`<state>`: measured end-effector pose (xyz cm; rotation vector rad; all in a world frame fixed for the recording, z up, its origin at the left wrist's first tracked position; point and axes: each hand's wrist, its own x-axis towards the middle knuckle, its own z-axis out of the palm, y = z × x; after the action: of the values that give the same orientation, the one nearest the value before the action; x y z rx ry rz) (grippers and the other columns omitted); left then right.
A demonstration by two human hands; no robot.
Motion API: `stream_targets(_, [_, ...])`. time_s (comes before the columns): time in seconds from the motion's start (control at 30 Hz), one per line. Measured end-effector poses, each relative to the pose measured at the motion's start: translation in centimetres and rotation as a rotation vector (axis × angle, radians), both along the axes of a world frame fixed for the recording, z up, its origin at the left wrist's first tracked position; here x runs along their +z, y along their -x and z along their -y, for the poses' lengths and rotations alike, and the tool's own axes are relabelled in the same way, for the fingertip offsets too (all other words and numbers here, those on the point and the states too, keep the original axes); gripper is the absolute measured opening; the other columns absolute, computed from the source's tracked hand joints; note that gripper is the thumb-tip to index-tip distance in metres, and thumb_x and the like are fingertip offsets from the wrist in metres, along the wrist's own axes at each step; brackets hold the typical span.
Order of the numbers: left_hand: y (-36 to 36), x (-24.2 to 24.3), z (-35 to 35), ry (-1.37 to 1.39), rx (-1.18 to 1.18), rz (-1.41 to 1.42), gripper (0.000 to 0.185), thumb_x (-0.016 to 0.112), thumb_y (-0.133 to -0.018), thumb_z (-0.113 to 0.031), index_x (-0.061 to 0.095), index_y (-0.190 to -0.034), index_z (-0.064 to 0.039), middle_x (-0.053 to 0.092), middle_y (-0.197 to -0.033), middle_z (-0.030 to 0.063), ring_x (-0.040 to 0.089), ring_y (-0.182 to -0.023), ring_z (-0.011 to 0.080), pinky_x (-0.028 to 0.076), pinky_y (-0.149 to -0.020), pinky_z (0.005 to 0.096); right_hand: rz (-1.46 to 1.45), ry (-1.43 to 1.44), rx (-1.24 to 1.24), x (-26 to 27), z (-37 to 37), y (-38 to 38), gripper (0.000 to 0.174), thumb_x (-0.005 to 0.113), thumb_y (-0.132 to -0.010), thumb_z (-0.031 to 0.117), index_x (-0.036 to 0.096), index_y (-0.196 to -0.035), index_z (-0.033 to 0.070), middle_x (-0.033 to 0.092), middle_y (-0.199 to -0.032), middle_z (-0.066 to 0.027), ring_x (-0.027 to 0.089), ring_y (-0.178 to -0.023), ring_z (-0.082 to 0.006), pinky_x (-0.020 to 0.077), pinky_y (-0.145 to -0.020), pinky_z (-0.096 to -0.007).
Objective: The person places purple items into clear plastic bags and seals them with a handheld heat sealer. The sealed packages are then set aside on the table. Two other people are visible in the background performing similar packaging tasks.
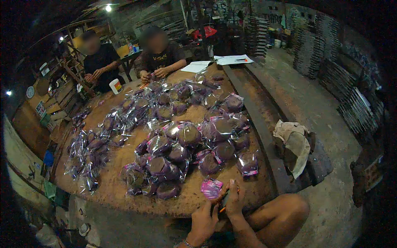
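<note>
At the near edge of the wooden table (114, 179), my left hand (203, 218) and my right hand (234, 200) are close together. Between them is a small dark object (224, 203) with an orange part; its kind is unclear, and I cannot tell which hand grips it. A fan of pink printed labels (211, 188) lies just beyond my fingers. Many round purple-brown items in clear plastic wrap (189, 135) are heaped ahead, some with pink labels. One wrapped item (247, 163) sits apart at the right. More crinkled clear packets (86, 155) cover the left side.
Two people (159, 60) (100, 63) are at the far side, one handling a small item. A white tub (116, 86), an open notebook (196, 66) and papers (232, 59) lie at the far edge. Cloths (294, 145) rest on a bench at right, with stacked trays (359, 108) beyond.
</note>
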<state>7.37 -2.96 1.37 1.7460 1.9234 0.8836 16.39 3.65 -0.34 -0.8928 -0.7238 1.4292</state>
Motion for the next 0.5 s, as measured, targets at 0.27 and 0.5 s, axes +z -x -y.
stream_targets(0.27, [-0.3, -0.7, -0.7, -0.116, 0.022, 0.029, 0.015, 0.058, -0.083, -0.01, 0.053, -0.094, -0.001, 0.06, -0.078, 0.0203, 0.059, -0.07, 0.0401, 0.047, -0.058, 0.0462, 0.311, -0.008, -0.1, -1.7, 0.0, 0.9, 0.04, 0.038, -0.094, 0.034, 0.045, -0.066, 0.006, 0.048, -0.06, -0.0035, 0.045, -0.056, -0.0132, 0.0381, -0.056, -0.027])
stream_targets(0.5, [-0.6, 1.4, 0.3, -0.136, -0.081, 0.027, 0.023, 0.061, -0.079, -0.009, 0.053, -0.099, -0.001, 0.06, -0.084, 0.0202, 0.059, -0.074, 0.0392, 0.047, -0.063, 0.0465, 0.267, -0.153, -0.152, 0.3, 1.0, -0.5, 0.042, 0.035, -0.094, 0.034, 0.043, -0.064, 0.007, 0.041, -0.055, -0.0033, 0.042, -0.052, -0.0135, 0.0365, -0.051, -0.0279])
